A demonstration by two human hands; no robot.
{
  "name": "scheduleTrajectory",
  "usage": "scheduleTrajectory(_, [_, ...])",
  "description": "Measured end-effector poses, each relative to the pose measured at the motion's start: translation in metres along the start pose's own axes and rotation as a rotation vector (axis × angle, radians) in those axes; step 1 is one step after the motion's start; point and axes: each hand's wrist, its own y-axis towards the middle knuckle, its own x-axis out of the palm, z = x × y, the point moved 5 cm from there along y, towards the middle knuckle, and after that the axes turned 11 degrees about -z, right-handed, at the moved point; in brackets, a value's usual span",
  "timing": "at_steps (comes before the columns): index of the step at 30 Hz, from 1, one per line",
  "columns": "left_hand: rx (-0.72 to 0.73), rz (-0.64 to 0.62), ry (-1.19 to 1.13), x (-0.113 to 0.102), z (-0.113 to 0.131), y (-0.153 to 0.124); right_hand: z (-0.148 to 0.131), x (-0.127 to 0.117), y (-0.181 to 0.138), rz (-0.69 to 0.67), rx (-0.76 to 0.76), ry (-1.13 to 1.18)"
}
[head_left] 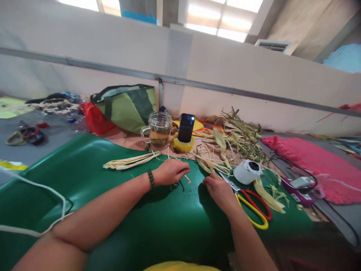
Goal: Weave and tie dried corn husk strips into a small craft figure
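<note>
Above the green mat (pixel 113 210), my left hand (pixel 172 171) is closed in a pinch. Beneath its fingers a thin pale strip of dried husk (pixel 187 180) sticks out, beside a short dark piece. My right hand (pixel 219 189) has its fingers curled down close to the mat; whatever they may hold is hidden. Just beyond it lie loose husk strips (pixel 218 165). Scissors (pixel 255 209) with one red and one yellow handle rest beside my right wrist, their blades pointing away. To the left, a bundle of flat husk strips (pixel 124 163) lies on the mat.
A glass mug (pixel 160 131) of liquid and a phone (pixel 186 128) in a yellow stand (pixel 184 145) are at the back. A white thread roll (pixel 247 172), dried plant stalks (pixel 242 139), pink cloth (pixel 313 165) and a purple power strip (pixel 297 191) are right. A white cord (pixel 53 190) crosses left.
</note>
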Motion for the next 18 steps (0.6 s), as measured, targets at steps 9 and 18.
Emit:
scheduleTrajectory(9, [-0.114,-0.159,-0.939,0.008,0.002,-0.001,-0.066,-0.034,0.008,0.318,-0.414,0.308])
scheduleTrajectory(18, [-0.288,0.125,-1.1,-0.006,-0.02,-0.004,-0.056,-0.029,0.01,0.523,-0.39,0.329])
